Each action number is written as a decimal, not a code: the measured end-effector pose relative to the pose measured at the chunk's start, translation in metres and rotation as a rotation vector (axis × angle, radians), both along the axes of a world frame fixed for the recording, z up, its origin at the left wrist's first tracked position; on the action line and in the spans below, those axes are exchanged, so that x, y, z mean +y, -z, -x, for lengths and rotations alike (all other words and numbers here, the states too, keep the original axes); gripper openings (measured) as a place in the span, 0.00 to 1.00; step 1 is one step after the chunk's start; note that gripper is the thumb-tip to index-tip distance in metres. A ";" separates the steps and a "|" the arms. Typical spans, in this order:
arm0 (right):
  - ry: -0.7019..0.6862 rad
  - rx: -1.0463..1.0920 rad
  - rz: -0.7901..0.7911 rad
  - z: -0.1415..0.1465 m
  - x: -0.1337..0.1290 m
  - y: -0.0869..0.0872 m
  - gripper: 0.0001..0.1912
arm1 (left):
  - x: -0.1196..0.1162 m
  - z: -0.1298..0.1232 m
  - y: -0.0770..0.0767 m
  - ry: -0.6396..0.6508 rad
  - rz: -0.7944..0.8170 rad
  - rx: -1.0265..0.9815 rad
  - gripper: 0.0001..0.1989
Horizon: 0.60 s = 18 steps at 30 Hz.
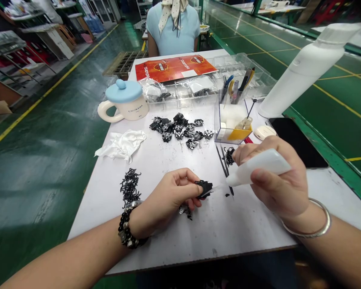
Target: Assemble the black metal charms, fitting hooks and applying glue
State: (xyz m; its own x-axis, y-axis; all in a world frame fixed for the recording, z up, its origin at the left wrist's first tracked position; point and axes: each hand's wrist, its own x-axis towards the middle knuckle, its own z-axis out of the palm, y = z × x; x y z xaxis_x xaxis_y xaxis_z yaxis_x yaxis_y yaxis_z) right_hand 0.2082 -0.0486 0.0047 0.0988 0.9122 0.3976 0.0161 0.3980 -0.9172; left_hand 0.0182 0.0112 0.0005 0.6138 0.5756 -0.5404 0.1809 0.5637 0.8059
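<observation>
On tabletop [243,230]: parts heap [130,186] left of left hand [171,194], cloth [122,145] then mug [124,106] beyond; phone [303,144] beyond right hand [279,184], flask [307,68] behind phone.

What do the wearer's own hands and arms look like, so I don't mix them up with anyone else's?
Both are bare: no gloves, and no sleeve shows. The left hand has a black beaded bracelet with some greyish beads at its wrist, beside a shiny pale band. At the right hand's wrist sits a smooth silver bangle.

Bright, even light washes the white bench [99,212]; pale glare streaks the green floor [66,120] as outer edges stretch and blur.
</observation>
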 end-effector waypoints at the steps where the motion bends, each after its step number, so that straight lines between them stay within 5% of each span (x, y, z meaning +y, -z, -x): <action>1: -0.003 -0.002 -0.002 0.000 0.000 0.000 0.11 | 0.000 0.000 0.000 -0.001 0.001 -0.001 0.08; 8: 0.014 0.088 -0.052 0.000 0.006 0.000 0.10 | -0.001 0.000 0.000 -0.001 -0.010 -0.016 0.07; 13: 0.315 0.284 -0.137 -0.013 0.025 0.008 0.09 | -0.001 0.000 0.002 -0.027 -0.003 -0.027 0.08; 15: 0.356 0.172 -0.055 -0.016 0.033 0.015 0.09 | -0.001 0.001 0.003 -0.028 -0.003 -0.033 0.08; 18: 0.310 -0.274 0.052 -0.014 0.044 0.028 0.11 | -0.002 0.000 0.003 -0.030 -0.005 -0.045 0.08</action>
